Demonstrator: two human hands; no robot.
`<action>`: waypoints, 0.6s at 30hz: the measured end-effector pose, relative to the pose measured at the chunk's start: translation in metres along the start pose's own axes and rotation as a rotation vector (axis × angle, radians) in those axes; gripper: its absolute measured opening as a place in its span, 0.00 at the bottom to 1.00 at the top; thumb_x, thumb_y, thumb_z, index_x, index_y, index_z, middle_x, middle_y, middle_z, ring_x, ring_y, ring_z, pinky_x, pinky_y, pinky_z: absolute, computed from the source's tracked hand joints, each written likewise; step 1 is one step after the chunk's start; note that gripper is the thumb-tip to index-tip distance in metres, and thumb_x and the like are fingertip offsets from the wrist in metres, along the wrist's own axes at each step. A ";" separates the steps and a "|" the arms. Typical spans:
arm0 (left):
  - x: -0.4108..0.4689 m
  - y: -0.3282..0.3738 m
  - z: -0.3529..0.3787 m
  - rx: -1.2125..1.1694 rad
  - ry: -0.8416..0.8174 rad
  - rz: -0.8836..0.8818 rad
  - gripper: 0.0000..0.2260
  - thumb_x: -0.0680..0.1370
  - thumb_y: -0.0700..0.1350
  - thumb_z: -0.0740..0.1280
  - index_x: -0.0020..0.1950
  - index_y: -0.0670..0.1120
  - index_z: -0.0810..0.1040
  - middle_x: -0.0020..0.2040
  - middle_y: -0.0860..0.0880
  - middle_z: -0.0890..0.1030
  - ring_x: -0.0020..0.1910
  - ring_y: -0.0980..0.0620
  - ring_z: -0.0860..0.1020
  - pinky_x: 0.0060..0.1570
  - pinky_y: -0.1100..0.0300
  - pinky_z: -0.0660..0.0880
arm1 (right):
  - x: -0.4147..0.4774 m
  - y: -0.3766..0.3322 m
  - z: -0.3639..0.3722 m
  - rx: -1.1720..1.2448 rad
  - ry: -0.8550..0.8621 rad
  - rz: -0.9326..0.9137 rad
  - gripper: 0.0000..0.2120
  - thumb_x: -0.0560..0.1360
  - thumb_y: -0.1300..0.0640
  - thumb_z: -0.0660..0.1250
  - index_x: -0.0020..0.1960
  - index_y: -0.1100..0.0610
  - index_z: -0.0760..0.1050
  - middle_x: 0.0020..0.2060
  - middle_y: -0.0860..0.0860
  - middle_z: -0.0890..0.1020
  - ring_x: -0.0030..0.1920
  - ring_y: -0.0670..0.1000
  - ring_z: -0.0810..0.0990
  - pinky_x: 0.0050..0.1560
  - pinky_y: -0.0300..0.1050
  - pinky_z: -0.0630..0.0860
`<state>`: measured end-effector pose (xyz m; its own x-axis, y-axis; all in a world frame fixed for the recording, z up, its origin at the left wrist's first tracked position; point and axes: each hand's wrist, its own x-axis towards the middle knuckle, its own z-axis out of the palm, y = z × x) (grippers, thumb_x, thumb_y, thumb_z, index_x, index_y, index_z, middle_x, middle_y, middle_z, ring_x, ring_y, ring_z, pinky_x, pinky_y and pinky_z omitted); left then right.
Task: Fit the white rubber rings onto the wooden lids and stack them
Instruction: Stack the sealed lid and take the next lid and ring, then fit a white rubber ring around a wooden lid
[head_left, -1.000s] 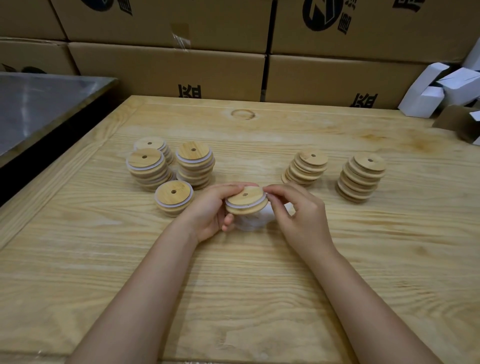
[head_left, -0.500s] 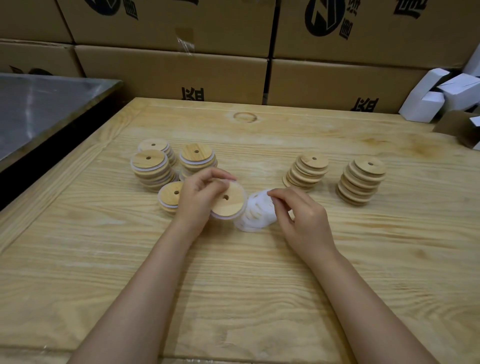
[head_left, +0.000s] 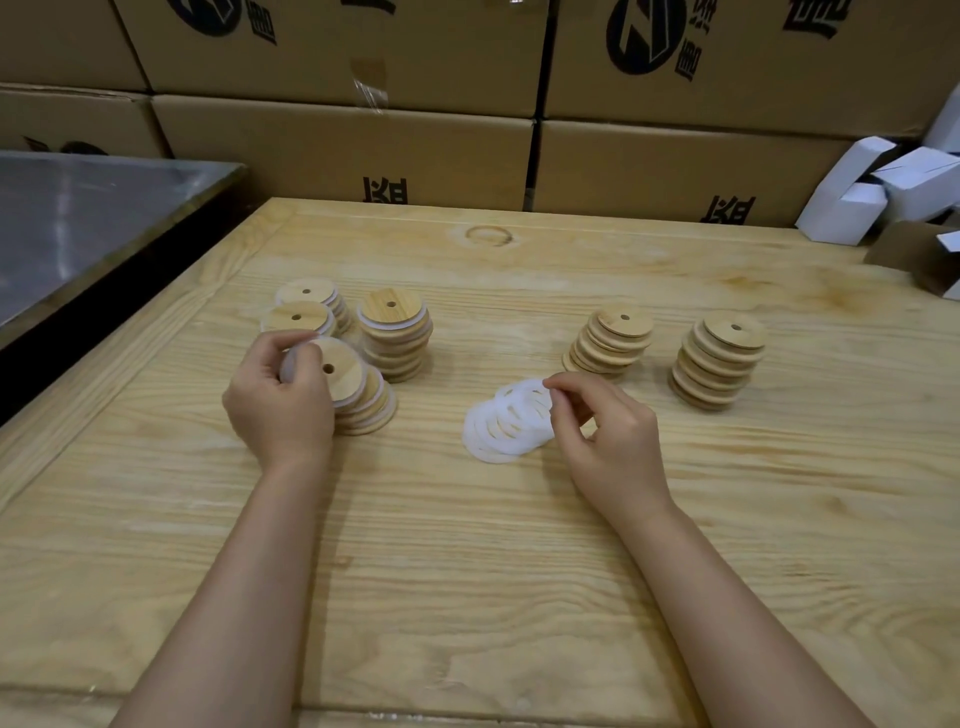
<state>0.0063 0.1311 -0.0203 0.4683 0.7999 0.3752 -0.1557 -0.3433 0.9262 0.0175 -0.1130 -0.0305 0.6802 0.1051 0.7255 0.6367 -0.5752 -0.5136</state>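
Now, head view: left hand (head_left: 280, 402) grips a lid (head_left: 340, 371), tilted, just above a short stack (head_left: 374, 415) on the table (head_left: 467, 571). Right hand (head_left: 610, 441) pinches the far edge of the rings (head_left: 501, 428), piled mid-table. Bare lids (head_left: 719, 358) stand stacked further right.

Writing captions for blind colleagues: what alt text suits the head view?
A person's left hand holds a wooden lid tilted over a short stack, while the right hand pinches at a pile of white rubber rings on a wooden table, lid stacks either side.
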 end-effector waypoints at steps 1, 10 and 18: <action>-0.001 -0.001 0.001 0.028 -0.015 0.000 0.09 0.69 0.43 0.61 0.42 0.49 0.81 0.23 0.57 0.75 0.29 0.65 0.73 0.33 0.72 0.66 | 0.000 0.000 0.000 0.000 -0.001 0.000 0.06 0.72 0.69 0.67 0.46 0.61 0.80 0.38 0.49 0.82 0.34 0.46 0.77 0.37 0.42 0.74; -0.002 -0.002 0.005 0.236 -0.058 0.027 0.14 0.71 0.47 0.60 0.51 0.49 0.81 0.45 0.49 0.83 0.48 0.46 0.78 0.49 0.52 0.75 | 0.001 -0.001 -0.001 -0.006 -0.020 0.036 0.06 0.72 0.68 0.67 0.47 0.61 0.80 0.38 0.49 0.83 0.33 0.48 0.77 0.35 0.43 0.74; -0.006 0.000 0.007 0.333 -0.011 0.178 0.11 0.72 0.40 0.65 0.54 0.44 0.78 0.50 0.45 0.78 0.49 0.51 0.74 0.45 0.64 0.64 | 0.006 0.004 -0.008 -0.075 0.012 0.033 0.06 0.72 0.66 0.66 0.47 0.62 0.80 0.37 0.51 0.83 0.34 0.50 0.79 0.36 0.44 0.74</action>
<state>0.0092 0.1230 -0.0227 0.4692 0.7086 0.5269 0.0552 -0.6191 0.7834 0.0205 -0.1212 -0.0245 0.6955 0.0753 0.7145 0.5847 -0.6373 -0.5020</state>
